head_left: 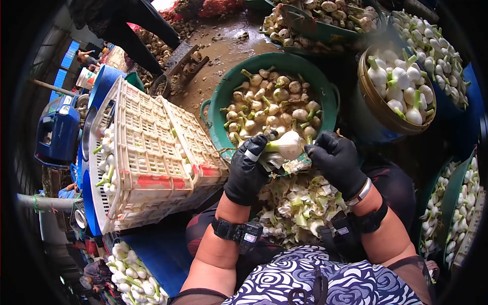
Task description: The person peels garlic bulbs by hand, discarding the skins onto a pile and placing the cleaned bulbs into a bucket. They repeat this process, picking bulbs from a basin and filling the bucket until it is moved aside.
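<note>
My left hand [248,168], in a black glove, is closed around the green stem of a white garlic bulb [291,145]. The bulb points right, toward my other hand. My right hand [338,161], also gloved in black, is curled around a small green tool caked with scraps [298,164], just below the bulb. Its exact kind I cannot make out. Beyond both hands stands a green tub [216,91] of unpeeled, soil-marked garlic bulbs [280,95]. Under my hands, on my lap, lies a heap of peeled garlic skins [300,208].
White plastic crates [147,147] stand close on my left. A bucket [363,76] of cleaned garlic is at the right, with more garlic tubs [394,28] behind it. Another person's legs [145,38] show at the far left. A blue speaker-like box [58,132] sits beyond the crates.
</note>
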`<state>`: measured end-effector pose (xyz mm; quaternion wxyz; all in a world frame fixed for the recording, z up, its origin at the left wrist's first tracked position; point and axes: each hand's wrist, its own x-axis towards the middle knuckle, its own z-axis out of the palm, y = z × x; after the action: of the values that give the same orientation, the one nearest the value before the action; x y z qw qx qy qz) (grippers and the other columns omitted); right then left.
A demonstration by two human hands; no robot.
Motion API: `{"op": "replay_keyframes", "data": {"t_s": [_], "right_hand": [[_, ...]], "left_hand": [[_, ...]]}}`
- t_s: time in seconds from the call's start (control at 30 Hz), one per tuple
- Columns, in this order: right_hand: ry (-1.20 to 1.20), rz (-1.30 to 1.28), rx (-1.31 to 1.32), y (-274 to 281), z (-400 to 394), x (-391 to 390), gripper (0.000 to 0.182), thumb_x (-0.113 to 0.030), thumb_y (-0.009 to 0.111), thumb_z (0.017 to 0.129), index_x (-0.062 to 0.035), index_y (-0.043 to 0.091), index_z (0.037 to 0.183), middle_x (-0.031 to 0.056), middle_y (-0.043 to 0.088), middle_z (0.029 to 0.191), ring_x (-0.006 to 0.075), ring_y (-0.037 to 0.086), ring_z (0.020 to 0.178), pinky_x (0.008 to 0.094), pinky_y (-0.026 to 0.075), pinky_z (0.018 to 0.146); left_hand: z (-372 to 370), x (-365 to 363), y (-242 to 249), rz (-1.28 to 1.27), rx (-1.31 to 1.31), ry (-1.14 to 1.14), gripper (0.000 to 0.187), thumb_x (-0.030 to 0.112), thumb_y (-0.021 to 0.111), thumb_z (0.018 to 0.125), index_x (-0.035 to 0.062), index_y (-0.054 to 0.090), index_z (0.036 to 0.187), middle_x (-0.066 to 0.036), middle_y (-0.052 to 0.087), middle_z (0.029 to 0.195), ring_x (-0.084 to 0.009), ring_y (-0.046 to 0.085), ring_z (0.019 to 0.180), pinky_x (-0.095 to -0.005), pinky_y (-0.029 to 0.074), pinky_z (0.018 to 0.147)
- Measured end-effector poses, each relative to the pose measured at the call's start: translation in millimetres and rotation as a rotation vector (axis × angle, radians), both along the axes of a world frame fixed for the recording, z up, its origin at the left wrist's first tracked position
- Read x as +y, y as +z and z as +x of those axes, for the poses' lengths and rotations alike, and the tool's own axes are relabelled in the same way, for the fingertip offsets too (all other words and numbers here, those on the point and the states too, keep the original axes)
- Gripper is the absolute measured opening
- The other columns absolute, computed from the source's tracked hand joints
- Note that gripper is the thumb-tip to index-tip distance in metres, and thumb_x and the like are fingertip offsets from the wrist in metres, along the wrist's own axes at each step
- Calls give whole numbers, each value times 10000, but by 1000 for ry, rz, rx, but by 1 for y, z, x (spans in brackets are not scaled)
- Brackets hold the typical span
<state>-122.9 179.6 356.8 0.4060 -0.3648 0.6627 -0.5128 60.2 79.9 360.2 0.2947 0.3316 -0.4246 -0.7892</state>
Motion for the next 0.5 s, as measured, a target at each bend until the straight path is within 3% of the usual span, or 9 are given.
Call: {"op": "replay_keyframes", "data": {"t_s": [0.07,0.13,0.17,0.2,0.23,0.27,0.33,0.4,0.5], "right_hand": [[230,-288,503,-4,2,0,157,-129,634,721,-14,575,810,126,589,642,221,592,565,332,475,581],[222,-294,495,-10,4,2,186,-167,662,726,-11,575,779,145,600,656,266,612,596,359,483,598],[215,-102,368,4,1,3,189,-156,671,736,-15,572,815,100,611,688,180,589,611,311,479,603],[204,90,242,12,-3,3,197,-145,679,747,-18,570,850,56,621,721,93,566,626,262,475,608],[43,22,-9,8,-5,1,242,-210,714,736,-22,581,810,81,606,664,128,562,589,291,463,581],[-58,-154,-37,8,-5,-2,263,-231,737,744,-26,598,830,45,596,650,81,516,591,260,444,567],[-152,-322,-2,2,2,-6,261,-222,743,739,-31,613,861,53,586,657,83,508,591,249,438,569],[-119,-330,339,11,-2,-2,207,-189,676,756,-28,609,868,142,591,720,260,597,653,347,465,597],[-134,-254,509,18,-15,2,117,-132,624,773,-25,635,818,171,643,802,311,634,726,353,496,659]], "left_hand": [[0,-1,-5,11,14,-50,270,197,524,928,12,568,1120,-83,617,1003,-165,607,888,-303,514,749],[0,-3,-13,408,353,-78,291,204,517,926,11,551,1140,-91,614,1015,-191,612,893,-322,520,747],[0,-1,-22,411,350,-83,291,204,517,926,11,551,1140,-91,614,1015,-191,612,893,-322,520,747],[-2,4,-33,122,110,0,282,178,529,914,11,550,1140,-88,614,1013,-198,614,890,-323,522,750],[-7,6,-40,-169,-125,81,277,152,541,901,12,548,1141,-85,615,1012,-204,616,888,-324,523,753],[-15,10,-23,-167,-119,69,277,152,541,901,12,548,1141,-85,615,1012,-204,616,888,-324,523,753],[-25,16,11,365,185,-25,266,67,569,865,12,551,1125,-77,617,1007,-203,619,866,-303,518,762],[-15,12,-23,-162,-57,-62,242,56,588,849,-15,565,1080,-58,617,995,-153,604,857,-274,509,760],[-24,13,-6,-77,-46,-19,255,89,582,851,-13,572,1084,-64,623,980,-154,609,858,-278,522,741]]}}
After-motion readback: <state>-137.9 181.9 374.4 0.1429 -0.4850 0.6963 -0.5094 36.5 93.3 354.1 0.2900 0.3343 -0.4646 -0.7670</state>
